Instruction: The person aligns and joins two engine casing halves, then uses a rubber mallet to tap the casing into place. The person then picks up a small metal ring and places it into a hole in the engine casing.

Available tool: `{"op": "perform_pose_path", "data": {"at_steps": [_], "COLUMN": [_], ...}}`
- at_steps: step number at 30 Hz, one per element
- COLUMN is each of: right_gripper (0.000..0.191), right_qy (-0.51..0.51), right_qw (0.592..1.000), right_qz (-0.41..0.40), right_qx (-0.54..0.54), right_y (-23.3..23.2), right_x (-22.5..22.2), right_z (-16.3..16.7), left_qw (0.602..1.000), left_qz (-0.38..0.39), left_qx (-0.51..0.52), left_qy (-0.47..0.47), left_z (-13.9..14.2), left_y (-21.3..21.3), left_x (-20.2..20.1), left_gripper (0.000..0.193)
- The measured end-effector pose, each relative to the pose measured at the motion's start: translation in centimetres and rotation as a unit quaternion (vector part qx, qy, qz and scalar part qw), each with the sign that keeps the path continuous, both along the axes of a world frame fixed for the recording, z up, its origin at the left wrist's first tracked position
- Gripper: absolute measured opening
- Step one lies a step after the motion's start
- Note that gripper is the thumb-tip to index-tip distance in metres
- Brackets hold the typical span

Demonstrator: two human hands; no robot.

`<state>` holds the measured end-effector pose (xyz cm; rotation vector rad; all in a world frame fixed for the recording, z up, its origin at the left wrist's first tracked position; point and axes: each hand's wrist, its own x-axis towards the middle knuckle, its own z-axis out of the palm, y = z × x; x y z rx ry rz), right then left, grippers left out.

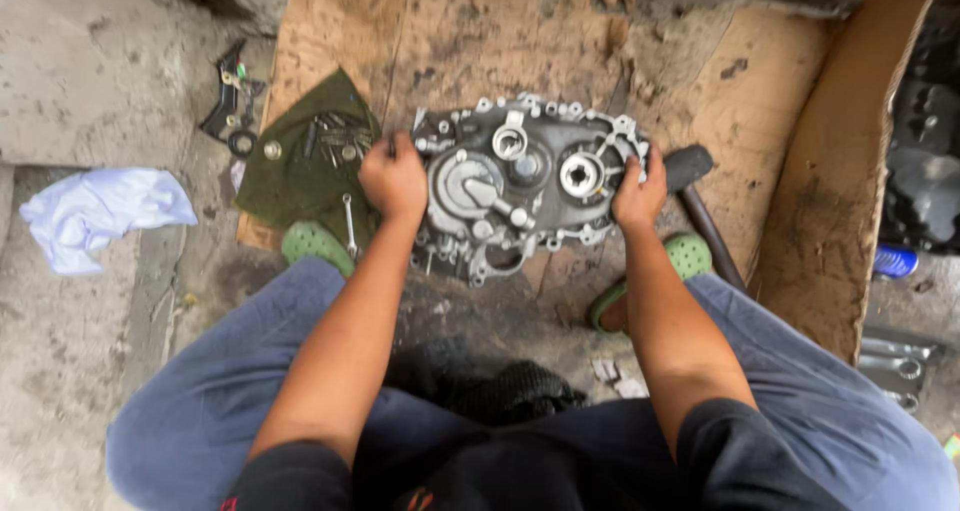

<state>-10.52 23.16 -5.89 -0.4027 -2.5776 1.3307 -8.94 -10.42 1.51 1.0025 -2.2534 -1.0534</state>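
Plainly, head view: a person squats over a grey engine case [525, 186] lying on a stained wooden board [700, 81] on the concrete floor
Left hand [395, 181]: grip closed over the case's left edge, fingers curled out of sight
Right hand [638, 196]: grip closed on the case's right edge, fingertips hooked on the rim
Case position: flat between the two green sandals, gears and shaft facing up
Slip risk: the casting looks oily, so either grip could slide if it is lifted, and the case might drop toward the feet
Pinch risk: fingers at the rim sit beside sharp lugs
Loose parts: bolts and a wrench [349, 223] lie on a green cloth [300, 166] touching the case's left side; a shove could scatter them
Nearby: a dark-headed hammer [690, 171] just beside the right hand, a white rag [100, 211] well apart
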Motion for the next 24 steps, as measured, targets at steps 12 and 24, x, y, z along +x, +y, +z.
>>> {"op": "perform_pose_path", "data": {"at_steps": [12,24], "right_gripper": [0.039,0.040], "right_qy": [0.061,0.026], "right_qw": [0.996,0.995], "right_qz": [-0.027,-0.054], "right_qx": [0.052,0.083], "right_y": [-0.3,0.6], "right_x": [0.0,0.2], "right_z": [0.1,-1.5], "left_qw": [0.884,0.913], "left_qz": [-0.068,-0.032], "left_qx": [0.360,0.315], "left_qy": [0.290,0.259], "left_z": [-4.3,-5.7], "left_y": [-0.9,-0.8], "left_x": [2.5,2.5], "left_gripper": [0.036,0.034]}}
